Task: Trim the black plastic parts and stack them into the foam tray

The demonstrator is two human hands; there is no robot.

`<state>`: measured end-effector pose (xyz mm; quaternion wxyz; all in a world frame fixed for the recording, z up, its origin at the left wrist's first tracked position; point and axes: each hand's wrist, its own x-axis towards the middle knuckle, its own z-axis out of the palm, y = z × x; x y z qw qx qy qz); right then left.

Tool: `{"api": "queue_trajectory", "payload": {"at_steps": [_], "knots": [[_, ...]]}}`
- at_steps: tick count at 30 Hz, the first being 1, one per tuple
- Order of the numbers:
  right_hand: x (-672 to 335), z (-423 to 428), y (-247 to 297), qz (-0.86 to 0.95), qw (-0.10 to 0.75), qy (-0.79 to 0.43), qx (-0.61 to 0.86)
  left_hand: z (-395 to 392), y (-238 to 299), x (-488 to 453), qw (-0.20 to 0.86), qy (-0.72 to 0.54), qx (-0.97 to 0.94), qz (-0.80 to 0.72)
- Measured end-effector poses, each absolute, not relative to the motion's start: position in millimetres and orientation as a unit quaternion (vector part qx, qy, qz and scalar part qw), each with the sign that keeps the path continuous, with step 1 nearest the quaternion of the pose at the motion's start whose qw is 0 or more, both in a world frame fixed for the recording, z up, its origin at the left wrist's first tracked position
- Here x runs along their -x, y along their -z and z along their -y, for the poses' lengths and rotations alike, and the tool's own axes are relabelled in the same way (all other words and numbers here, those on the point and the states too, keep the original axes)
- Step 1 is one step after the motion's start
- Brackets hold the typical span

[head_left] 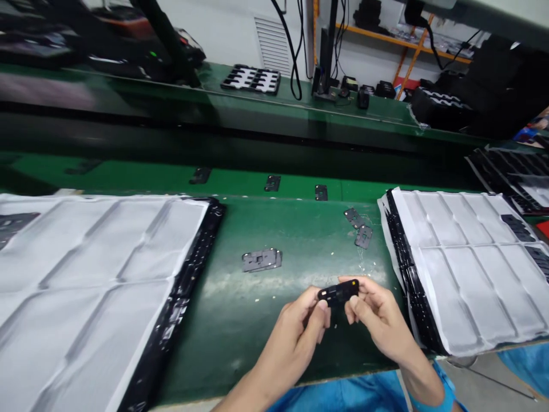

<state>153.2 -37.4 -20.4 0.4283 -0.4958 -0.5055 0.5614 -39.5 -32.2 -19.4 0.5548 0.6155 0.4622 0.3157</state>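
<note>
Between my two hands, above the green tabletop, is a small black plastic plate (338,293) with a yellow patch at its right end. My left hand (302,323) pinches its left end between thumb and fingers. At the other end, my right hand (375,312) grips it with thumb and forefinger. Left of the hands lies a small overlapping stack of similar dark plates (259,260). Two more loose plates (363,236) rest on the table beyond my right hand. Fingers cover parts of the held plate.
Stacked trays lined with white sheets stand on the left (141,240) and right (454,252), the right one holding a few dark plates. Along the green strip (240,182) behind lie several spaced plates. A raised shelf (300,111) crosses the back, carrying a black-and-white tray (252,79).
</note>
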Motion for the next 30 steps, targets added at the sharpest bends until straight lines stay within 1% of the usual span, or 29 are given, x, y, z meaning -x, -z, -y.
{"api": "queue_trajectory", "payload": {"at_steps": [4,10,18,30], "knots": [[-147.3,40.8,15.0,0.527,0.432,-0.511,0.524,29.1,10.0,38.2,0.536,-0.322,-0.626,-0.466],[-136.8,51.0,15.2,0.537,0.465,-0.488,0.508,26.2,17.2,30.4,0.542,-0.353,-0.590,-0.483],[-130.7,57.8,21.9,0.535,0.496,-0.478,0.489,27.8,25.1,28.6,0.571,-0.376,-0.551,-0.479],[-126.7,59.1,21.9,0.509,0.516,-0.480,0.495,28.5,22.5,28.4,0.555,-0.380,-0.567,-0.475]]}}
